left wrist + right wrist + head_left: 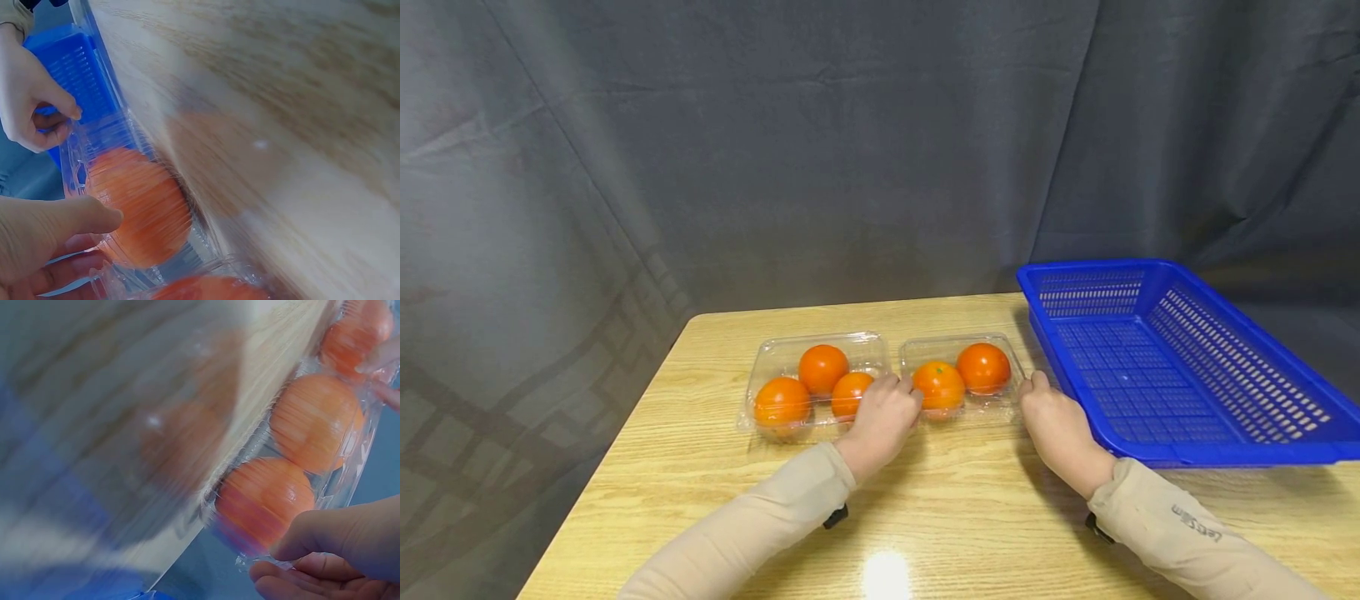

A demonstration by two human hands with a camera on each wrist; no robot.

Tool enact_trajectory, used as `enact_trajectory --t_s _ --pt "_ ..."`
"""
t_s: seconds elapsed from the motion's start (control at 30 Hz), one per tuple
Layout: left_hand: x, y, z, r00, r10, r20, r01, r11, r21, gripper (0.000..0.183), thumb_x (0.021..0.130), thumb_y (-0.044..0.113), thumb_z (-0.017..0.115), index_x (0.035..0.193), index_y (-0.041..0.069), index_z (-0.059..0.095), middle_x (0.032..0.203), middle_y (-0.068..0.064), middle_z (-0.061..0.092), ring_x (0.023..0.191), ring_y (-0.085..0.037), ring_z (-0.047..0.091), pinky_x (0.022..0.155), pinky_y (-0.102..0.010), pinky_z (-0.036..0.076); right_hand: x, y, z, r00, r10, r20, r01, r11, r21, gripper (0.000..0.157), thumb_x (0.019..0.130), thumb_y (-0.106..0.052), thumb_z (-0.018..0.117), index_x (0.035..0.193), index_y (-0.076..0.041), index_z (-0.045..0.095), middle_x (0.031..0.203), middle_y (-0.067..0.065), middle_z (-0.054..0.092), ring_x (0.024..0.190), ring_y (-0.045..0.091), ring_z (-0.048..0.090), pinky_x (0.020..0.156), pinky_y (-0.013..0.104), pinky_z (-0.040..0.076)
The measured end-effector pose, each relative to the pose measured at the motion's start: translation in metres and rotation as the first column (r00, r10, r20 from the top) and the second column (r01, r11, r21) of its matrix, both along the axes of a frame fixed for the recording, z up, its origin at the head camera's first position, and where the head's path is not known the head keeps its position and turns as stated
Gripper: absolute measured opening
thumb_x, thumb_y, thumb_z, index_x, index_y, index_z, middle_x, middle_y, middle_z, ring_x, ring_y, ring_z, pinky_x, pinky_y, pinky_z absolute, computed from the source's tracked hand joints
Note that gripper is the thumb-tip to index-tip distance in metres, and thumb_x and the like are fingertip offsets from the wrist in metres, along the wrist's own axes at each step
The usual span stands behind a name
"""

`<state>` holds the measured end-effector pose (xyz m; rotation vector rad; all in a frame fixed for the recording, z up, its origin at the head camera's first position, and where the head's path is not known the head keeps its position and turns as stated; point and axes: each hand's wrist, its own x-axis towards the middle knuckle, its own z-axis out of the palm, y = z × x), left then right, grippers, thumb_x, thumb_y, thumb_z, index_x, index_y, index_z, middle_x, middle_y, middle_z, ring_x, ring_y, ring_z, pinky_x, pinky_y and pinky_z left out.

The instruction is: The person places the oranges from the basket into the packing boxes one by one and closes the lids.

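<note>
Two clear plastic clamshell boxes lie side by side on the table. Three oranges (782,402) show in the left box (868,342). The right box (955,340) has two oranges (983,368) in it, seen through its clear plastic. My left hand (883,417) grips the left edge of the right box, partly covering the left box's nearest corner. In the left wrist view its thumb (94,214) lies over the box's side. My right hand (1060,425) pinches the right edge of that same box; the right wrist view shows the thumb (312,534) at its end.
A large blue plastic basket (1067,375) with slotted walls stands to the right, close beside my right hand. Its bottom shows bare. The wooden table (700,467) runs back to a dark grey curtain (850,167).
</note>
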<state>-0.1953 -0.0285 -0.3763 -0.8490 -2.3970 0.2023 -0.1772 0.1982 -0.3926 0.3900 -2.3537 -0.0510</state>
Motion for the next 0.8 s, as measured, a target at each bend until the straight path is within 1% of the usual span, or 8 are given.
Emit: enact_trajectory --t_s 0.1,0.3,0.43,0.57,0.7,0.8 --pt "0.0001 0.0000 -0.0002 1.000 0.001 -0.011 -0.001 1.000 -0.008 0.014 0.067 0.017 0.080 0.072 0.017 0.067 0.074 0.005 0.064 0.066 -0.009 0.057 0.069 -0.019 0.051 -0.0002 -0.0001 -0.0001 1.000 0.002 -0.003 -0.002 1.000 0.007 0.012 0.073 0.016 0.054 0.069 0.007 0.049 0.066 0.015 0.044 0.040 0.025 0.050 0.033 0.035 0.043" --pt "0.0015 0.0002 0.0002 1.000 -0.001 -0.018 0.001 1.000 -0.015 0.012 0.068 0.012 0.078 0.072 0.016 0.068 0.074 0.004 0.065 0.067 -0.009 0.057 0.069 -0.020 0.051 -0.0010 -0.0005 -0.0004 0.999 0.008 -0.032 -0.007 0.999 0.035 0.012 0.072 0.017 0.054 0.068 0.007 0.049 0.064 0.015 0.044 0.038 0.024 0.049 0.032 0.035 0.042" --pt "0.0018 0.0005 -0.0007 1.000 0.005 -0.005 -0.006 0.999 -0.038 0.013 0.067 0.009 0.077 0.074 0.016 0.068 0.076 0.004 0.065 0.071 -0.010 0.059 0.076 -0.022 0.053 -0.0014 -0.0007 -0.0003 0.999 0.007 -0.038 -0.005 0.999 0.049 0.013 0.072 0.017 0.054 0.067 0.007 0.048 0.064 0.015 0.044 0.038 0.024 0.049 0.032 0.034 0.042" --pt "0.0020 0.0005 -0.0014 1.000 0.004 -0.013 -0.005 0.999 -0.041 0.014 0.068 0.007 0.077 0.075 0.016 0.068 0.077 0.004 0.066 0.073 -0.010 0.061 0.081 -0.024 0.054 -0.0012 -0.0010 -0.0004 1.000 0.000 -0.015 0.001 0.999 0.049 0.011 0.073 0.016 0.054 0.068 0.007 0.049 0.064 0.015 0.044 0.038 0.025 0.050 0.033 0.035 0.043" --pt "0.0014 0.0001 -0.0031 0.999 -0.013 -0.035 0.012 1.000 -0.016 0.014 0.067 0.006 0.076 0.073 0.015 0.068 0.075 0.004 0.066 0.071 -0.010 0.061 0.079 -0.024 0.054 -0.0009 -0.0010 -0.0013 1.000 -0.003 0.003 0.003 0.999 0.045 0.010 0.072 0.017 0.056 0.070 0.008 0.050 0.064 0.014 0.044 0.039 0.025 0.050 0.034 0.035 0.043" --pt "0.0012 -0.0008 -0.0043 0.998 -0.035 -0.053 0.035 0.999 0.005 0.015 0.065 0.006 0.077 0.070 0.015 0.067 0.072 0.004 0.064 0.068 -0.009 0.059 0.074 -0.022 0.053 0.0002 -0.0013 -0.0021 1.000 -0.010 0.009 0.010 0.999 0.043 0.011 0.073 0.016 0.056 0.070 0.008 0.050 0.064 0.014 0.043 0.038 0.024 0.050 0.033 0.034 0.043"
